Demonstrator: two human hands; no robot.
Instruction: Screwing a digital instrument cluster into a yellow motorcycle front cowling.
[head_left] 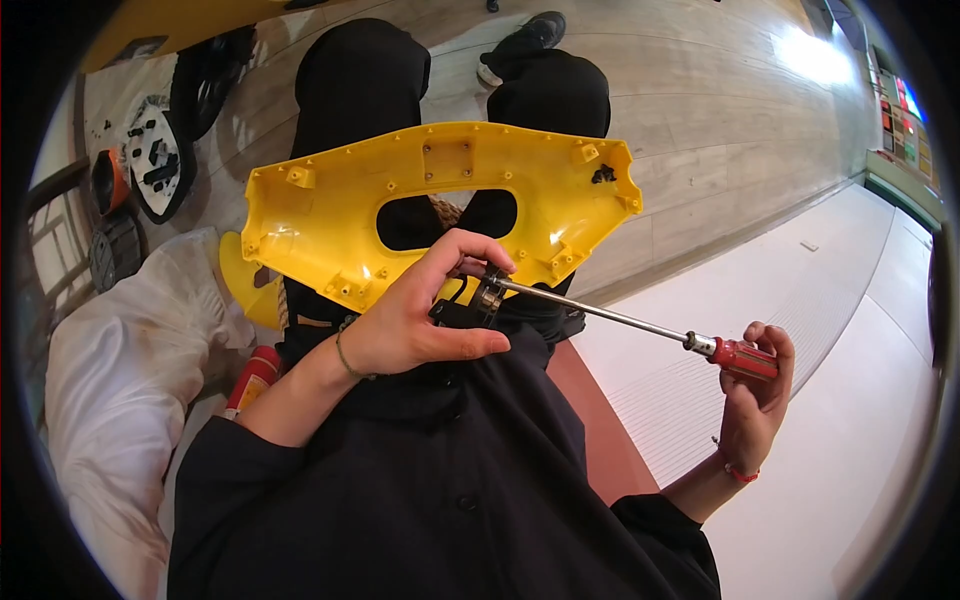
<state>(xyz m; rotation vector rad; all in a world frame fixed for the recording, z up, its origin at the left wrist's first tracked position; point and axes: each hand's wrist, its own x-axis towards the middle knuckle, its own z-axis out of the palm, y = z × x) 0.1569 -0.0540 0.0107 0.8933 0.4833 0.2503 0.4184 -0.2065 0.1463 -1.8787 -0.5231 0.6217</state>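
Note:
My left hand (420, 312) grips a small black cylindrical part (478, 304) with a shiny metal ring, thumb below it and fingers above. In my right hand (757, 400) is a screwdriver (620, 318) with a long silver shaft and a red handle, held by the fingertips. Its tip meets the black part near my left fingers; the exact contact point is too small to tell. Across my lap lies a yellow plastic shell (345, 185), inner side up, with an oval opening and several screw posts. Small dark bits (604, 174) sit at its right end.
On the left are a white cloth or bag (110, 360), a red cylinder (254, 378) and a white-and-black tray-like piece (155, 160) bearing small black parts. A ridged white surface (690, 400) extends at right. Wood flooring (690, 110) lies beyond my legs.

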